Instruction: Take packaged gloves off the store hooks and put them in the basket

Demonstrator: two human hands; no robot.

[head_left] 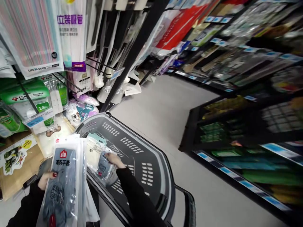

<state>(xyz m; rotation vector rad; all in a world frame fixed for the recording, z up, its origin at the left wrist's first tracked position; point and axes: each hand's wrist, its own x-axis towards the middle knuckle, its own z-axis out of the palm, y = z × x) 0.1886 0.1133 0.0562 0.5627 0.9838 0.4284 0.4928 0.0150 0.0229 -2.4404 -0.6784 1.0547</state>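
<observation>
My left hand [48,179] is closed on clear plastic packs of grey household gloves [62,186], several held together upright, thumb on the front pack. My right hand [115,160] reaches down into the dark grey shopping basket [163,164], its fingers closed at the edge of a smaller-looking pack of grey gloves [103,164] with a red mark. Next to that pack lie pale packets with light green tops [93,148] inside the basket. My left fingers behind the packs are hidden.
Shelves on the left hold bagged straws [35,34], green-labelled bags [26,91] and a brown paper bag [20,160]. Metal display hooks [68,82] stick out toward the aisle. Grey floor [153,101] runs between these and blurred, stocked shelves [248,126] on the right.
</observation>
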